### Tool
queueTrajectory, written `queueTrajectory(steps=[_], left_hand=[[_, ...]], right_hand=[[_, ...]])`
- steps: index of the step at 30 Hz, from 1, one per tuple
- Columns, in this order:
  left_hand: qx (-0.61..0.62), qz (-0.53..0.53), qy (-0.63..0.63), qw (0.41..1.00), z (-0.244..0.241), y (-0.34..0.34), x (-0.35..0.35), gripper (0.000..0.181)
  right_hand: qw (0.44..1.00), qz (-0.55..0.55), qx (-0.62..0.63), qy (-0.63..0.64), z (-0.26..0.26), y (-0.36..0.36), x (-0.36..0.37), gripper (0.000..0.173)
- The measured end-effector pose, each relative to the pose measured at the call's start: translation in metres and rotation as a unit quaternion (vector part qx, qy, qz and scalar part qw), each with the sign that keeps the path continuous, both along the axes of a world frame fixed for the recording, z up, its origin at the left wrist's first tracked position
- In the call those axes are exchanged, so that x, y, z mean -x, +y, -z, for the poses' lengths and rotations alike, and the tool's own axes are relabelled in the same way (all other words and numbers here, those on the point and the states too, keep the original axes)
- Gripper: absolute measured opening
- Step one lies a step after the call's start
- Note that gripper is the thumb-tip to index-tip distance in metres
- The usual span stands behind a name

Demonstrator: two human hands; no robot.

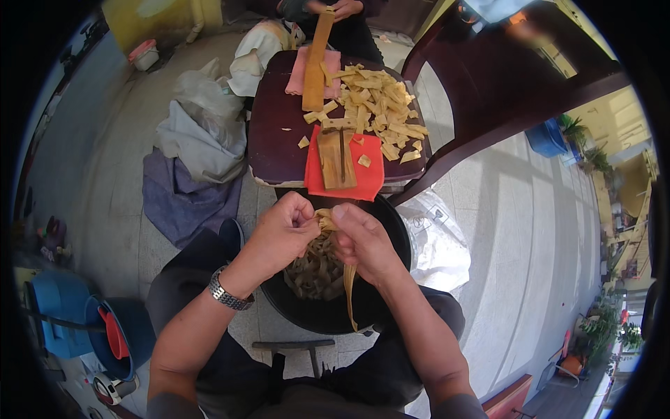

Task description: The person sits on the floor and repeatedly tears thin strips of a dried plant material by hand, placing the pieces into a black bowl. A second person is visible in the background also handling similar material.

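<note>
Both hands meet above a black tub (335, 322), whose bottom holds a heap of pale curled strips (316, 275). My left hand (285, 230) pinches one side of a bunched yellowish fibrous strip (327, 220); my right hand (364, 238) grips its other side, and a long tail of it hangs down below. Just beyond, a wooden block (335, 162) with a dark lengthwise slot lies on a red cloth (370, 173) at the near edge of a dark chair seat (275, 144). Cut yellowish pieces (379, 99) are piled on the seat's right side.
Across the seat another person's hands (345, 9) hold a long wooden board (315, 68), resting over a pink cloth (296, 78). Bags and a blue-grey cloth (183, 199) lie on the floor at left. A white plastic sack (442, 241) is right of the tub; blue buckets (123, 335) stand lower left.
</note>
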State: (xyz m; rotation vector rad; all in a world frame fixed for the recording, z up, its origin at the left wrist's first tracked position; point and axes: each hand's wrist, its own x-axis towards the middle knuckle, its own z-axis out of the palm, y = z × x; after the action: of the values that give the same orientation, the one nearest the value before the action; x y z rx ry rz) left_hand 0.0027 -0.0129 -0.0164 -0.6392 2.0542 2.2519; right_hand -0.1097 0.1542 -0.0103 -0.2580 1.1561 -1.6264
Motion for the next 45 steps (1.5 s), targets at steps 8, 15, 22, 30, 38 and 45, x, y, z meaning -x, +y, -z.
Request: queueTrajectory(steps=[8, 15, 22, 30, 38, 45], left_hand=[[0.06, -0.013, 0.116, 0.991, -0.019, 0.018, -0.01, 0.022], [0.061, -0.037, 0.048, 0.996, -0.018, 0.002, -0.008, 0.022], [-0.243, -0.091, 0.081, 0.962, -0.034, -0.017, -0.016, 0.018], [-0.285, -0.057, 0.05, 0.956, -0.032, -0.033, -0.017, 0.026], [-0.203, -0.032, 0.037, 0.978, -0.018, -0.007, -0.012, 0.023], [-0.135, 0.026, 0.009, 0.99, -0.01, -0.014, -0.021, 0.021]], right_hand=[[0.973, -0.002, -0.049, 0.225, 0.002, 0.0, -0.006, 0.027], [0.91, -0.006, -0.064, 0.409, 0.006, -0.007, -0.014, 0.029], [0.929, -0.067, -0.086, 0.354, -0.016, 0.007, 0.004, 0.021], [0.845, 0.043, -0.027, 0.533, -0.008, 0.004, -0.006, 0.02], [0.76, 0.014, 0.016, 0.649, 0.002, -0.006, -0.013, 0.016], [0.78, -0.06, -0.031, 0.622, -0.002, 0.014, -0.013, 0.017]])
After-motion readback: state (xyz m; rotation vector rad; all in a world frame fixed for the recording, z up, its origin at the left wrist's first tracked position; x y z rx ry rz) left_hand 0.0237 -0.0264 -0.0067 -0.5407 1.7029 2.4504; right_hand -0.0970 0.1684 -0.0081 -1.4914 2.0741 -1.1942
